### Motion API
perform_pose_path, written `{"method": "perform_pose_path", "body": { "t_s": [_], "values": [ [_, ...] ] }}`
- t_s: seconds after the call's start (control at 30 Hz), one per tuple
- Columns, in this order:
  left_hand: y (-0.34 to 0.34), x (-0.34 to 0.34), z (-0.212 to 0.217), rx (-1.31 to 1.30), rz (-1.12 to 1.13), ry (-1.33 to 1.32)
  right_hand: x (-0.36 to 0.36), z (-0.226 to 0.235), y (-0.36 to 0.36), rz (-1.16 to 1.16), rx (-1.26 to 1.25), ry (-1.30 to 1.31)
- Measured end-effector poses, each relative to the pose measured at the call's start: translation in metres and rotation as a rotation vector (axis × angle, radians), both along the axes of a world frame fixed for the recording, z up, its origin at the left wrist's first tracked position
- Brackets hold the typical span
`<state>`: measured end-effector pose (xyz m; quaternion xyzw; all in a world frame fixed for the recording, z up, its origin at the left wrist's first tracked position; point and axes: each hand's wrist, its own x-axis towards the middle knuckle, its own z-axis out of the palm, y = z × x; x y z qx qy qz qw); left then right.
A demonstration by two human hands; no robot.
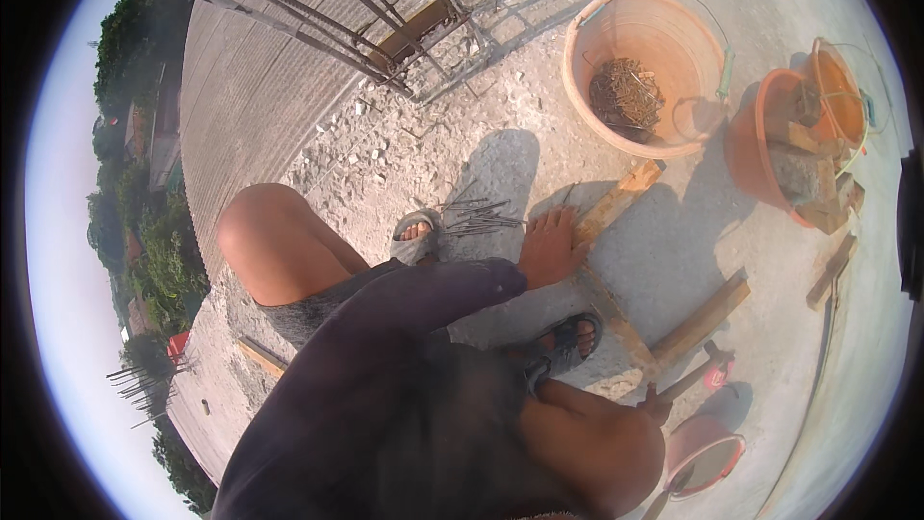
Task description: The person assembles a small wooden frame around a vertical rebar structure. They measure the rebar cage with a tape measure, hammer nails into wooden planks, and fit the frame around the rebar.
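Your dark sleeve (404,395) fills the lower middle of the view, and beyond it your left hand (549,248) lies flat, fingers spread, grip open, on the end of a wooden plank (616,202) that rests on the concrete floor (664,250). Just left of that hand is a loose bunch of thin steel nails (476,219), touching the floor beside your sandalled foot (417,236). Your right hand (657,407) shows only in part past your knee, near a red-headed tool (717,373); you cannot tell from here whether its grip is closed.

You are crouched outdoors on a rough concrete rooftop in strong sun, with bundled rebar (356,19) lying across the upper left and treetops beyond the edge.

Farther out stands a pale orange bucket (674,39) holding a tangle of rusty wire pieces (626,94). Right of it, a deeper orange bucket (770,149) lies tipped, with wood offcuts (813,183) in its mouth. A pink bucket (707,453) sits low right, contents unclear.
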<state>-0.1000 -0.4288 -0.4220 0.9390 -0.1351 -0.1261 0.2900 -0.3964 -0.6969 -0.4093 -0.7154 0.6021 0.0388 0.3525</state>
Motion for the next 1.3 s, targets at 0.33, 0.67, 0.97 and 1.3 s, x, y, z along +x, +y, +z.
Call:
{"method": "perform_pose_path", "body": {
  "t_s": [0.33, 0.67, 0.97, 1.3],
  "values": [
    [0.205, 0.157, 0.154, 0.823, -0.925, 0.693, 0.004, -0.010, 0.009, 0.093, -0.107, -0.054],
    [0.433, 0.229, 0.053, 0.053, 0.448, 0.016, 0.013, -0.015, 0.013, 0.150, -0.212, 0.004],
    [0.441, 0.250, -0.012, -0.140, 0.312, -0.028, 0.007, -0.018, 0.009, 0.194, -0.300, 0.079],
    [0.429, 0.231, -0.023, -0.155, 0.357, -0.338, -0.011, -0.009, -0.008, 0.252, -0.366, 0.133]
  ]
}}
